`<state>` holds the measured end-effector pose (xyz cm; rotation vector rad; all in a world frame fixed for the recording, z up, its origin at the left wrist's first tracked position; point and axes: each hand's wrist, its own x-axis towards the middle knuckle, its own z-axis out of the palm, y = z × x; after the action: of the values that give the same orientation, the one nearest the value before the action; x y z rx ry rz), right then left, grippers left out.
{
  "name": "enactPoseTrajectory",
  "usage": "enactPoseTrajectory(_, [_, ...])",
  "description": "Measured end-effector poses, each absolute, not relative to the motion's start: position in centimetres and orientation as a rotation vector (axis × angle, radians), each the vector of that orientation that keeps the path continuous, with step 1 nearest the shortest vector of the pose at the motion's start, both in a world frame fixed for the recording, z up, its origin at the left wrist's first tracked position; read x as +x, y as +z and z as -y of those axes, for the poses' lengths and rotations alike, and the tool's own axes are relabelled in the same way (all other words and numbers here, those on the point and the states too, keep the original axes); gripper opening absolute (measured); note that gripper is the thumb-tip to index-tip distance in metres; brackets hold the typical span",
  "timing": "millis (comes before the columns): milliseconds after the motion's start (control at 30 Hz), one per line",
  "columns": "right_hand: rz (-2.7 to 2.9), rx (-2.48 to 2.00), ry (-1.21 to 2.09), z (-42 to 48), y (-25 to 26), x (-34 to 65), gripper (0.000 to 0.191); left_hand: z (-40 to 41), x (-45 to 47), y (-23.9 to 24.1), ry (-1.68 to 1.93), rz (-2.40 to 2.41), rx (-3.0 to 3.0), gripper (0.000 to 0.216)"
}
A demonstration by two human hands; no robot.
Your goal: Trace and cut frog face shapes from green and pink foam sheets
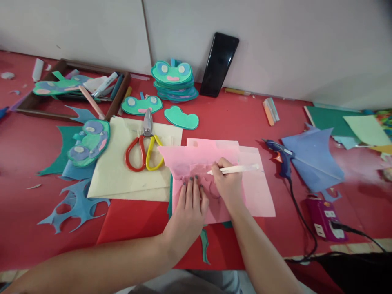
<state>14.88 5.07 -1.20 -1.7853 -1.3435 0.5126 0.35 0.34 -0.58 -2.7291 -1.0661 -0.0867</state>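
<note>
My right hand (228,181) grips a white marker pen (240,168), its tip at the pink sheet (211,149). With fingers stretched out, my left hand (191,200) lies flat on that sheet just left of the pen tip. A dark curved line shows on the pink between both hands. Left of the sheet, scissors with one red and one yellow handle (143,153) rest on cream sheets (122,183). Above them lie a green frog-face cutout (128,107) and a plain green cutout (181,117).
A stack of frog faces (176,87) and a leaning black phone (219,65) stand by the wall. At left is a wooden tray (39,112) with markers. On the right, a blue glue gun (283,157), blue felt (315,159) and a purple power socket box (326,216) with cables.
</note>
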Motion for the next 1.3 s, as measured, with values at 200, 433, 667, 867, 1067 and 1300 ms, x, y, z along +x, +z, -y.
enactPoseTrajectory(200, [1.360,-1.812,0.550,-5.01,-1.31,14.98,0.031,-0.32,0.37,-0.61,-0.070,1.060,-2.719,0.038])
enactPoseTrajectory(433, [1.400,-1.878,0.357,-4.96,-1.57,14.88,0.029,-0.39,0.45,-0.49,-0.057,1.064,-2.729,0.038])
enactPoseTrajectory(667, [1.444,-1.843,0.337,-5.02,-1.53,14.92,0.031,-0.32,0.39,-0.51,-0.092,1.061,-2.722,0.037])
enactPoseTrajectory(867, [1.407,-1.828,0.384,-5.20,-1.47,14.66,0.032,-0.35,0.45,-0.55,-0.086,1.063,-2.705,0.037])
enactPoseTrajectory(1067, [1.373,-1.773,0.482,-5.33,-1.25,14.61,0.031,-0.34,0.45,-0.49,-0.083,1.057,-2.696,0.038])
enactPoseTrajectory(1300, [1.195,-1.700,0.701,-5.55,-1.26,14.83,0.031,-0.34,0.51,-0.62,-0.095,1.064,-2.712,0.037])
